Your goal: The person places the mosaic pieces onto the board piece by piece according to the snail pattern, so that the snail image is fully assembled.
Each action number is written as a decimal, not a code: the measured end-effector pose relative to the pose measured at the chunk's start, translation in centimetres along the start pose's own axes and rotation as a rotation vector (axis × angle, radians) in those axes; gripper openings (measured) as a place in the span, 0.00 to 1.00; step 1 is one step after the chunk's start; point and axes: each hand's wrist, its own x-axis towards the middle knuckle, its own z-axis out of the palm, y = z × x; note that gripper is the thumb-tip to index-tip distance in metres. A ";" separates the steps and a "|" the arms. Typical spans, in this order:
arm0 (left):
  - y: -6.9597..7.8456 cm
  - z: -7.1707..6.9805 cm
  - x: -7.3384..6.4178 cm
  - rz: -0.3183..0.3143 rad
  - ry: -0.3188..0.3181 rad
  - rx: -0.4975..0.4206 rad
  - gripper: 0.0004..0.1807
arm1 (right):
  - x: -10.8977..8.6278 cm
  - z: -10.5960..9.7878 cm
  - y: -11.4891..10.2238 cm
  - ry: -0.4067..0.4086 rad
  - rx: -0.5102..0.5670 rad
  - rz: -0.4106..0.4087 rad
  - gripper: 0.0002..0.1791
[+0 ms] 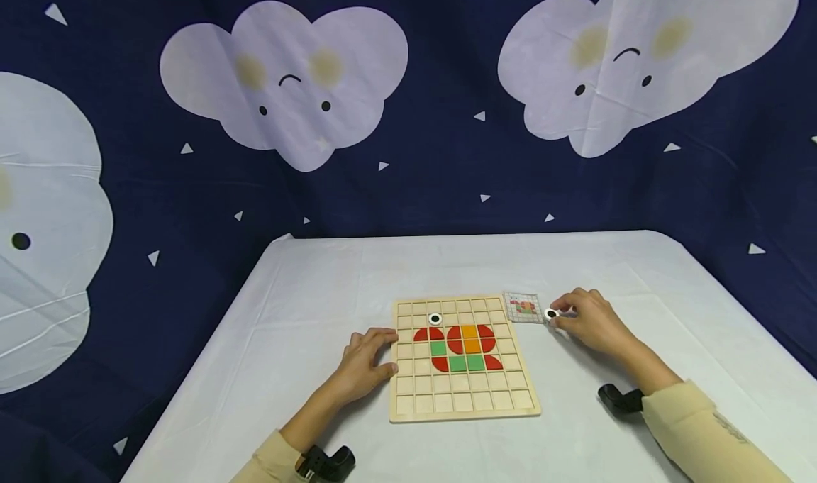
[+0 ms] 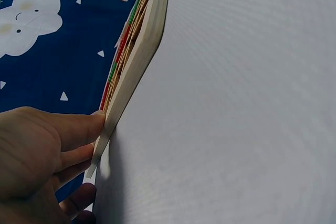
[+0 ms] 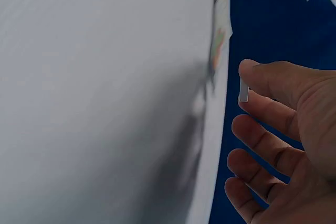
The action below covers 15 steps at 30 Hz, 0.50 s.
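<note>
A wooden grid board [image 1: 421, 403] lies on the table, with red, green and orange tiles set in its middle squares. One white round eye piece [image 1: 435, 319] with a black centre sits in an upper square. Against the board's left edge rests my left hand [image 1: 359, 369], thumb and fingertips touching the rim. To the right of the board, my right hand [image 1: 593, 321] pinches a second white eye piece [image 3: 243, 92] between thumb and index finger, with the other fingers loosely bent. That piece is held above the tabletop, seen edge-on in the right wrist view.
A small clear pattern card [image 1: 523, 308] showing a coloured picture lies beside the board's upper right corner, close to my right hand. White cloth covers the table [image 1: 332, 277]. Behind it hangs a dark blue curtain [image 1: 447, 185] with clouds.
</note>
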 end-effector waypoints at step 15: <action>-0.1 -0.1 0.1 0.003 -0.008 0.001 0.26 | 3.2 2.9 -9.2 -0.062 0.103 -0.127 0.13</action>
